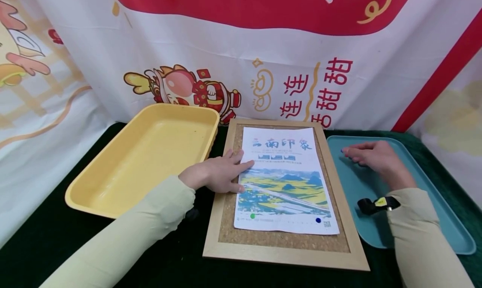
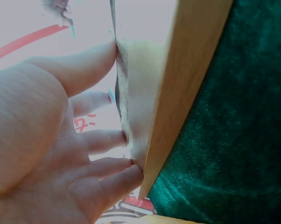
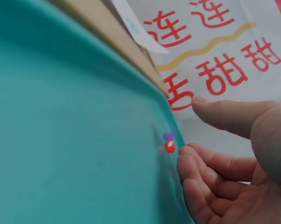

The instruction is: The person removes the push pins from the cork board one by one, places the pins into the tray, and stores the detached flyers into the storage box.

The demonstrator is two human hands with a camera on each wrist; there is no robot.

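Observation:
A wood-framed cork board [image 1: 228, 221] carries a printed landscape sheet [image 1: 278, 204], with a green pushpin [image 1: 252, 216] at its lower left and a dark blue pushpin [image 1: 318, 220] at its lower right. My left hand [image 1: 226, 173] lies across the frame's left side, fingers spread and tips on the sheet's left edge. Over the teal tray [image 1: 370, 183], my right hand [image 1: 376, 156] has its thumb apart from its bent fingers. Just past those fingertips, a purple pushpin [image 3: 169, 136] and a red pushpin [image 3: 170, 147] lie in the tray by its wall.
A deep yellow tray [image 1: 150, 154] stands left of the board. Dark green cloth [image 1: 162, 250] covers the table. Behind everything hangs a white printed curtain [image 1: 211, 45] with red lettering. The teal tray sits close along the board's right side.

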